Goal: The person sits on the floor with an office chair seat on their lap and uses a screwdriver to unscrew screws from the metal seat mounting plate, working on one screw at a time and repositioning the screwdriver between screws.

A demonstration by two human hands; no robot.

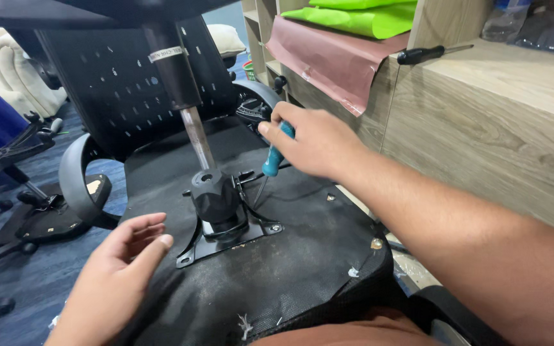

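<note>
The right hand (312,142) is gripping a teal-handled screwdriver (276,154) with its tip angled down toward the black mechanism plate (226,237) under the overturned chair seat (277,275) — the left hand (120,269) is hovering open beside it, holding nothing

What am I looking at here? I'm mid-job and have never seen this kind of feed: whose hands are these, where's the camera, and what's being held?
There is no machine: one camera on a person's head looks down at their own two bare hands. An office chair lies upturned, the underside of its seat facing up. Bolted to it is a black metal mechanism plate with the gas cylinder rising from it. The right hand has its grip closed on a teal-handled screwdriver, tip pointing down at the plate. The left hand is open, holding nothing, beside the plate. Another screwdriver rests on the wooden counter.
</note>
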